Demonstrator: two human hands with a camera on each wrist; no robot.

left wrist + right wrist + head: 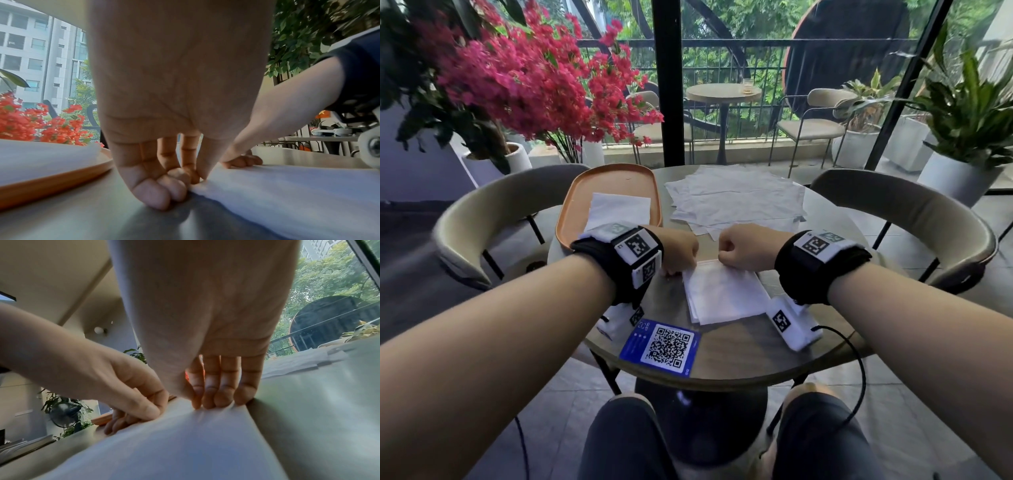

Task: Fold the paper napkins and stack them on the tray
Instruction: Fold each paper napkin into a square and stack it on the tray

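Observation:
A folded white napkin lies on the round table in front of me. My left hand pinches its far left corner between thumb and curled fingers. At the napkin's far edge my right hand has its fingers curled down, pinching the paper against the thumb. An orange oval tray stands at the left with a folded napkin on it. A loose pile of unfolded napkins lies at the back of the table.
A blue QR-code card lies at the table's near edge. Beige chairs flank the table on both sides. Pink flowers and potted plants stand beyond, by a glass wall.

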